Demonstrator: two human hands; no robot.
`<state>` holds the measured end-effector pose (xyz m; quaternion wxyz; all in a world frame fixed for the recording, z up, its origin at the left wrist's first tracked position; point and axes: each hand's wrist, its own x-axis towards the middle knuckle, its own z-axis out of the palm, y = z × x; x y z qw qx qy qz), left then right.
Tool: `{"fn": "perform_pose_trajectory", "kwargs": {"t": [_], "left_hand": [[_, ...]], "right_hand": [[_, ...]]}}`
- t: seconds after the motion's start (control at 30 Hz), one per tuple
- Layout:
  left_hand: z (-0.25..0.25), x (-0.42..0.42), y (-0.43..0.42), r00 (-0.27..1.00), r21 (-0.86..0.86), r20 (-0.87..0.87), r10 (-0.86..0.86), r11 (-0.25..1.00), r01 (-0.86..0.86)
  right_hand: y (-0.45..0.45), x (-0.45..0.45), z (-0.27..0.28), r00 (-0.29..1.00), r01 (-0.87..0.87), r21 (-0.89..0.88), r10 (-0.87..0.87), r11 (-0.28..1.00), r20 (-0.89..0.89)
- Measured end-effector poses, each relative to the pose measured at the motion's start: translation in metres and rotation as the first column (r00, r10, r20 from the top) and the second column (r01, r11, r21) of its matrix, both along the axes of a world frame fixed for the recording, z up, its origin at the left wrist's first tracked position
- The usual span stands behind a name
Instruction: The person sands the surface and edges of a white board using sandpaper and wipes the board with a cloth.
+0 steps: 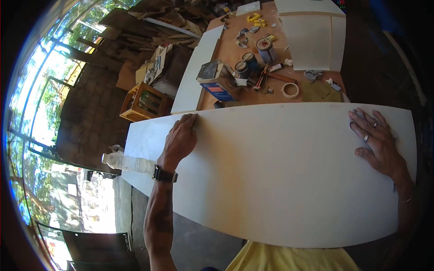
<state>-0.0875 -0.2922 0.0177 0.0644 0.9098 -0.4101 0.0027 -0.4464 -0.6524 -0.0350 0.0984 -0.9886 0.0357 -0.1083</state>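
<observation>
A broad white panel [280, 176] is filling the space right in front of the person, stretching sideways just ahead of a yellow garment [289, 258], its smooth face catching the light on the left and dulling toward the near side. And the hands are working well apart here: the left hand [180, 137], dark watch [165, 175] on its wrist, is bending its fingers at the far edge, though I cannot tell whether they are gripping; the right hand [379, 144], ringed, is lying flat near the right end, fingers spreading over something greyish that is mostly hiding beneath. A clear plastic bottle [129, 162] is showing beside the left wrist, standing or lying, I cannot tell. Beyond the panel, a brown counter [258, 98] is carrying a busy spread: a rectangular tin [219, 86] with a blue label, a round paint can [266, 52], a tape roll [284, 92], yellow pieces [257, 21], and another white panel [312, 43] toward the right. Over to the left, a wooden crate [131, 106] is sitting by cardboard boxes [169, 70], a dark wall [86, 117] is rising behind, and daylight is pouring in past green trees [43, 185].
</observation>
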Motion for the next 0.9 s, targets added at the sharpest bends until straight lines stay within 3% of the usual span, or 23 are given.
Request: {"fn": "perform_pose_trajectory", "kwargs": {"t": [0.17, 0.43, 0.77, 0.87, 0.9], "left_hand": [[-0.005, -0.009, -0.003, 0.998, 0.009, 0.054, 0.014, 1.0, -0.014], [-0.004, 0.006, -0.004, 1.0, 0.01, 0.029, 0.008, 1.0, -0.008], [-0.025, -0.001, -0.01, 0.98, 0.008, 0.17, 0.103, 0.994, -0.106], [-0.027, -0.001, -0.016, 0.977, -0.017, 0.107, 0.184, 0.983, -0.183], [-0.019, -0.011, -0.021, 0.974, 0.058, 0.112, 0.196, 0.977, -0.203]], "right_hand": [[0.001, -0.003, 0.0, 0.995, 0.034, 0.087, -0.026, 0.996, -0.097], [0.001, -0.001, 0.011, 0.993, 0.038, 0.119, -0.025, 0.992, -0.111], [0.002, -0.001, 0.011, 0.992, 0.042, 0.131, -0.026, 0.99, -0.121], [0.001, -0.002, 0.006, 0.996, 0.022, 0.125, -0.012, 0.992, -0.083], [0.002, -0.001, 0.008, 0.995, 0.025, 0.131, -0.012, 0.991, -0.099]]}}
